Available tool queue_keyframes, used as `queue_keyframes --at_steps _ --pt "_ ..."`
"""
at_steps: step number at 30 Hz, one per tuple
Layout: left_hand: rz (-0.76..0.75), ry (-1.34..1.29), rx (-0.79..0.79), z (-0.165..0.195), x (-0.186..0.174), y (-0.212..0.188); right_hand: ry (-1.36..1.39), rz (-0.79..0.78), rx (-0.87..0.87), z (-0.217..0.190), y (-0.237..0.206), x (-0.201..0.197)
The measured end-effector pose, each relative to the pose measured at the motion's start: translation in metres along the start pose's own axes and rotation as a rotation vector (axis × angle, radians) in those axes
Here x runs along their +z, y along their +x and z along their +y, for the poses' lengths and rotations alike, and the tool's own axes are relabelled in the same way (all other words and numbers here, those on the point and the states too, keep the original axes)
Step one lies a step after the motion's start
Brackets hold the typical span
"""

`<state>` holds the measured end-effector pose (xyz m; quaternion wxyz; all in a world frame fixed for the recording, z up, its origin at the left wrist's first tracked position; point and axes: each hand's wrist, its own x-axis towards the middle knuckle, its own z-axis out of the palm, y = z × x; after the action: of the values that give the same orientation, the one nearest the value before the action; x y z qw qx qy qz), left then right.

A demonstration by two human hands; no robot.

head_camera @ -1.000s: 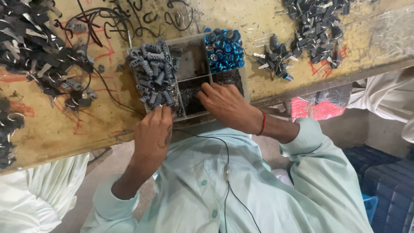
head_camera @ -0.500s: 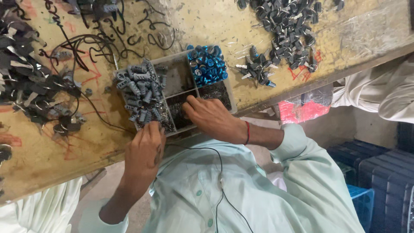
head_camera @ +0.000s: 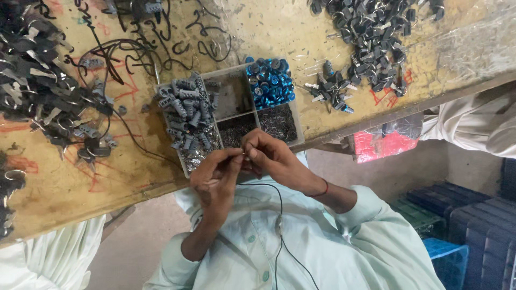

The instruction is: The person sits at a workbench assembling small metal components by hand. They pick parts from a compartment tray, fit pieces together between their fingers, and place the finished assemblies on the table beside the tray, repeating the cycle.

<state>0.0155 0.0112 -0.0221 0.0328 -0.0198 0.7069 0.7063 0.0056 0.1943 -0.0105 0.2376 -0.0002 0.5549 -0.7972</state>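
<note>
**Hands meet over the front edge of the parts tray**

Far left: a heap of flat dark metal clips on the worn yellowish wooden table, red marks scrawled on its top. Loose black wire hooks lie just behind the tray.

Centre: shallow clear plastic tray with four compartments, set at the near table edge. Left compartment: grey ribbed plastic cylinders, heaped above the rim. Rear right compartment: shiny blue metal caps, round, tightly packed. The two front compartments hold a fine dark scatter of tiny metal pieces; individual shape too small to tell.

Left hand: below the tray's front edge, over the person's chest, fingers curled, thumb and forefinger pressed together at the tips. Right hand: just beside it, touching it at the fingertips, fingers bent inward and pinched. Between the two pinches sits a very small pale part; only a glint shows, form not resolvable. It lies just clear of the tray's front wall, above the pale green shirt. Thin red band on the right wrist.

Right: small cluster of dark pieces with silver pins, then a large pile of dark grey metal parts.
</note>
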Motion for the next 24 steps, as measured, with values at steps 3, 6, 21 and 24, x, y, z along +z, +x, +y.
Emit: queue_keyframes --at_steps 3,6,21,24 --pt "-0.023 -0.138 -0.005 -0.001 0.005 0.0 0.078 0.038 0.047 0.002 -0.002 0.004" --pt "-0.042 -0.166 0.078 0.002 0.004 0.001 0.109 0.034 0.058 0.003 -0.002 0.004" --pt "-0.072 0.085 0.131 0.011 0.003 0.001 -0.445 0.142 -0.366 -0.002 -0.011 0.003" --pt "-0.245 -0.267 -0.146 0.006 -0.003 0.007 0.086 0.028 -0.056 -0.005 -0.008 0.008"
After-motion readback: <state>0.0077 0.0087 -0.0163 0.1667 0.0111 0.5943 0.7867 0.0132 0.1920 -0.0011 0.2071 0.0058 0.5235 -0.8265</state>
